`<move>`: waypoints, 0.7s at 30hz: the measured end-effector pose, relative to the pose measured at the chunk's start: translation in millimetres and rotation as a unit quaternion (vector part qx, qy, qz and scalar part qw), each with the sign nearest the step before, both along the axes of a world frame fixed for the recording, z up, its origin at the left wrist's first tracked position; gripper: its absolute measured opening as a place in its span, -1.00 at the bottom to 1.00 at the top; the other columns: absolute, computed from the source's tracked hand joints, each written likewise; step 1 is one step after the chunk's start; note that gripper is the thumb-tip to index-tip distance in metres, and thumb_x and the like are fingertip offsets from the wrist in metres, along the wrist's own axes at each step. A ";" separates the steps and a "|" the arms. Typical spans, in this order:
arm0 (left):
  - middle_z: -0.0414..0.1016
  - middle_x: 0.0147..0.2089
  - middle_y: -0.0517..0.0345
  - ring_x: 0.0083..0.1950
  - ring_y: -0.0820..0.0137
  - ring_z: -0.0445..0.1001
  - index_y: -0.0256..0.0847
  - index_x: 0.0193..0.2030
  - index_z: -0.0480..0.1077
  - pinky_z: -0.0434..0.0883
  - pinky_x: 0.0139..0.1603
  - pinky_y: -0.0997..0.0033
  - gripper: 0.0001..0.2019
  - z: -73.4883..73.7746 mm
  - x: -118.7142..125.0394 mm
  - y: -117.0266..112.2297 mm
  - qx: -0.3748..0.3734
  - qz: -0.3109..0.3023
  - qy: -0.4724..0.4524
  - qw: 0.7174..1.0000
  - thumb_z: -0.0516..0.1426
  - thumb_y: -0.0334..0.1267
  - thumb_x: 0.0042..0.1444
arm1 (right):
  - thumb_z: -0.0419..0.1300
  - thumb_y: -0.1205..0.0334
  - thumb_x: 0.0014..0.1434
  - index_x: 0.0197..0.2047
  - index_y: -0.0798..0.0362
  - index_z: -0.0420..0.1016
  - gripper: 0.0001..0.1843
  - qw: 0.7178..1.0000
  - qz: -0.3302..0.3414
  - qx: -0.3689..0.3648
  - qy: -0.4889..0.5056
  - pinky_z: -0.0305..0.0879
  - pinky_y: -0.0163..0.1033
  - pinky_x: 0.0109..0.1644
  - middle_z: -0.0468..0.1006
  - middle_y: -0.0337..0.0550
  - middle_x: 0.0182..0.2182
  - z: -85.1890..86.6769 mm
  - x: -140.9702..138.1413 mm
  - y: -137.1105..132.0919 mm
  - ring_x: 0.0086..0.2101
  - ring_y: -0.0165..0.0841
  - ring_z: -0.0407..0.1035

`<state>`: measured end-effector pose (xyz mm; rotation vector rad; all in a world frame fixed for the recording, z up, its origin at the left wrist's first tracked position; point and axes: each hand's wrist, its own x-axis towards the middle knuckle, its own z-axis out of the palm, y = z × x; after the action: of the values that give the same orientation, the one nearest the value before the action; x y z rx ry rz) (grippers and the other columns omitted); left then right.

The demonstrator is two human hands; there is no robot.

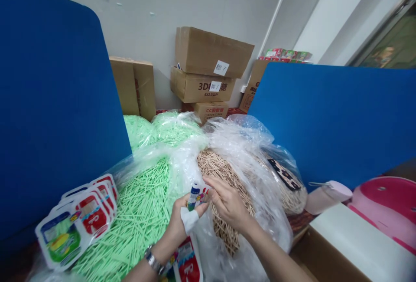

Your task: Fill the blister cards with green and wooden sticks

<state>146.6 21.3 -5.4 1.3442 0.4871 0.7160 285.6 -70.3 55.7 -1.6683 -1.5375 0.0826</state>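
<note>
A small printed pouch (195, 196), blue, white and red, is bent in my left hand (182, 219). A white strip wraps part of that hand near the thumb, and a metal watch sits on the wrist. My right hand (229, 204) closes thumb and fingers at the pouch's right edge. Below my hands, green sticks (139, 212) fill a clear bag on the left, and brown sticks (224, 173) show in an opened clear bag on the right. Flat printed pouches (95, 212) fan out over the green sticks. Another red cola pouch (188, 262) lies under my left forearm.
Blue partitions (58, 100) flank both sides. Cardboard boxes (208, 86) are stacked against the wall. At right are an open carton (325, 256), a pink cup (328, 197) and a pink rounded container (386, 208). More bagged green sticks (175, 128) lie behind.
</note>
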 end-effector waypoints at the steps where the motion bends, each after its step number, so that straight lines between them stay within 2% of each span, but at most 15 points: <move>1: 0.41 -0.53 0.22 -0.52 0.46 0.30 -0.33 -0.44 0.44 0.25 -0.46 0.48 -0.75 -1.2 -1.9 1.0 -0.010 0.002 -0.001 1.000 0.30 -0.15 -0.05 | -0.03 0.15 0.31 0.13 -0.06 0.40 -0.63 1.000 0.008 -0.005 0.008 0.27 -0.05 0.14 0.49 -0.08 0.02 0.9 -1.7 2.6 0.04 -0.23 0.35; 5: 0.48 -0.49 0.14 -0.50 0.41 0.37 -0.34 -0.36 0.46 0.33 -0.42 0.43 -0.70 -3.2 -13.4 4.9 -0.044 0.011 -0.005 0.999 0.28 -0.08 -0.02 | 0.03 0.16 0.29 0.05 -0.02 0.43 -0.68 0.999 0.011 -0.008 0.052 0.35 -0.16 -0.04 0.53 -0.07 -0.07 1.1 -7.8 16.1 -0.09 -0.26 0.42; 8: 0.52 -0.37 0.09 -0.40 0.37 0.43 -0.30 -0.26 0.43 0.39 -0.33 0.40 -0.68 -2.6 -31.0 7.7 -0.079 0.019 -0.024 0.996 0.26 -0.06 -0.01 | 0.06 0.16 0.27 -0.14 0.02 0.47 -0.79 0.997 0.021 -0.031 0.062 0.33 -0.25 -0.22 0.54 -0.13 -0.30 -0.8 -13.7 24.5 -0.30 -0.32 0.43; 11: 0.42 -0.48 0.20 -0.48 0.45 0.34 -0.26 -0.40 0.34 0.33 -0.42 0.48 -0.71 -4.8 -55.0 6.9 -0.096 0.051 -0.007 0.994 0.28 -0.09 -0.03 | 0.07 0.17 0.26 -0.24 0.04 0.42 -0.84 0.994 0.062 -0.065 0.057 0.26 -0.30 -0.30 0.46 -0.20 -0.39 -1.9 -24.4 29.4 -0.38 -0.38 0.36; 13: 0.27 -0.57 0.31 -0.53 0.50 0.22 -0.23 -0.51 0.25 0.23 -0.49 0.53 -0.70 -8.4 -70.0 2.9 -0.058 0.083 0.033 0.994 0.27 -0.13 -0.04 | 0.15 0.15 0.20 -0.21 0.03 0.39 -0.86 0.987 0.118 -0.098 0.036 0.24 -0.32 -0.29 0.44 -0.21 -0.35 -3.5 -34.5 33.2 -0.36 -0.38 0.35; 16: 0.08 -0.60 0.38 -0.54 0.53 0.09 -0.20 -0.59 0.16 0.14 -0.52 0.55 -0.67 -14.8 -87.1 -5.3 0.023 0.112 0.097 0.989 0.24 -0.20 -0.01 | 0.22 0.04 0.15 -0.16 0.03 0.38 -0.72 0.980 0.160 -0.120 -0.010 0.21 -0.33 -0.32 0.42 -0.21 -0.34 -9.4 -53.1 41.9 -0.37 -0.39 0.33; 19: 0.12 -0.55 0.34 -0.50 0.50 0.12 -0.23 -0.53 0.25 0.17 -0.49 0.54 -0.76 -20.0 -100.9 -10.7 0.045 0.120 0.134 0.983 0.20 -0.21 0.04 | 0.14 -0.04 0.20 -0.35 0.06 0.41 -0.69 0.972 0.195 -0.100 -0.087 0.13 -0.34 -0.39 0.36 -0.21 -0.44 -16.6 -73.5 49.6 -0.45 -0.42 0.27; 21: 0.21 -0.51 0.29 -0.46 0.46 0.18 -0.25 -0.43 0.34 0.22 -0.44 0.51 -0.83 -21.8 -110.8 -11.5 0.045 0.102 0.135 0.985 0.16 -0.21 0.08 | 0.05 0.00 0.27 -0.47 0.08 0.38 -0.61 0.962 0.220 -0.081 -0.138 0.11 -0.32 -0.40 0.33 -0.20 -0.49 -18.0 -85.6 51.7 -0.46 -0.41 0.25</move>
<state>35.8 9.9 -27.2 1.4997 0.8263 0.7323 200.0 -18.6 37.6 -1.4751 -2.1474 0.2246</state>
